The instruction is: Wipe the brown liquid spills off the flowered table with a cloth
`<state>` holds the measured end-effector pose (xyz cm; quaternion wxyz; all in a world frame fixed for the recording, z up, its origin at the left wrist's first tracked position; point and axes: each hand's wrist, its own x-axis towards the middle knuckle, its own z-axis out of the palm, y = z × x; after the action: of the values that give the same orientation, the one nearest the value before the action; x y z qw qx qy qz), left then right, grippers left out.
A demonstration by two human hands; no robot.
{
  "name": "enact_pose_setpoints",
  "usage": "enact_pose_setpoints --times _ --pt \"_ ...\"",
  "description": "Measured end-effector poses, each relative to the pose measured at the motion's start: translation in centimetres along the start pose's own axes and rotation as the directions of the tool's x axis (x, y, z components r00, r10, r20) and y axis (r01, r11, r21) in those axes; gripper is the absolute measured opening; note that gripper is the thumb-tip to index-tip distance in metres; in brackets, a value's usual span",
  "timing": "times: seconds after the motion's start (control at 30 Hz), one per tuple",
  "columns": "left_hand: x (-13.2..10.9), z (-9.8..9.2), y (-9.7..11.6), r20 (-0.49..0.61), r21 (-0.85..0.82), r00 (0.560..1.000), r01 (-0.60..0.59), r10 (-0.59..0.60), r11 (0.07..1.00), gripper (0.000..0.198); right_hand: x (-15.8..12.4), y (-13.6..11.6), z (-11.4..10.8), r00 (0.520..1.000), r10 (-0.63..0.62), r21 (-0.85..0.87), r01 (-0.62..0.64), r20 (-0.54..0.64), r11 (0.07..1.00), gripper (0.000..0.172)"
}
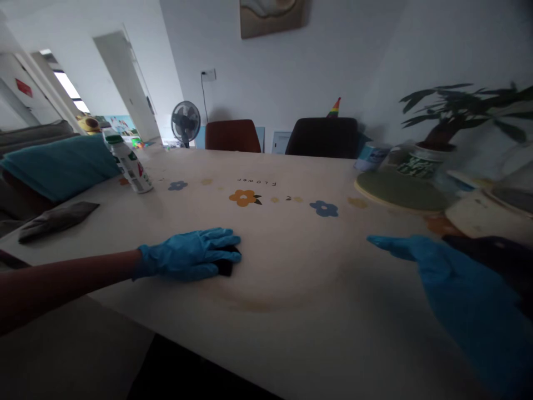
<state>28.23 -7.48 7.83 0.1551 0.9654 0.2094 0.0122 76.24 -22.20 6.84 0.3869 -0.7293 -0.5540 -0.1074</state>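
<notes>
Both my hands wear blue gloves. My left hand lies on the cream table with its fingers pressed down over a small dark cloth or pad, which sticks out under the fingertips. My right hand is close to the camera at the right, above the table, fingers stretched out towards the left and holding nothing I can see. A dark object sits just behind it, blurred.
A white bottle with a green cap stands at the far left. A grey cloth lies at the left edge. A round green mat, a potted plant and bowls crowd the right. Two chairs and a fan stand behind.
</notes>
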Motion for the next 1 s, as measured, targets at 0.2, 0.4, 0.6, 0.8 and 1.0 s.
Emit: enact_pose_setpoints --times 0.2,0.4,0.6,0.8,1.0 --pt "8.8 0.1 0.7 0.049 -0.046 0.987 -0.15 0.152 0.988 0.053 0.6 -1.0 -1.0 0.998 0.029 -0.065 -0.026 0.05 0.998 0.061" --pt "19.5 0.1 3.8 0.135 -0.083 0.974 -0.173 0.183 0.981 0.066 1.2 -1.0 -2.3 0.959 0.181 0.008 -0.187 0.217 0.982 0.051" --pt "26.2 0.4 7.6 0.117 -0.068 0.976 -0.175 0.182 0.982 0.066 1.3 -1.9 -2.3 0.926 0.238 -0.028 -0.241 0.293 0.97 0.054" --pt "23.2 0.9 6.9 0.118 -0.088 0.957 -0.256 0.265 0.963 0.07 1.3 -2.7 -2.8 0.926 0.216 -0.059 -0.208 0.311 0.976 0.055" --pt "15.0 0.4 3.3 0.1 -0.186 0.94 -0.304 0.326 0.934 0.063 0.6 -0.8 -1.1 0.926 0.05 -0.079 -0.022 0.373 0.997 0.056"
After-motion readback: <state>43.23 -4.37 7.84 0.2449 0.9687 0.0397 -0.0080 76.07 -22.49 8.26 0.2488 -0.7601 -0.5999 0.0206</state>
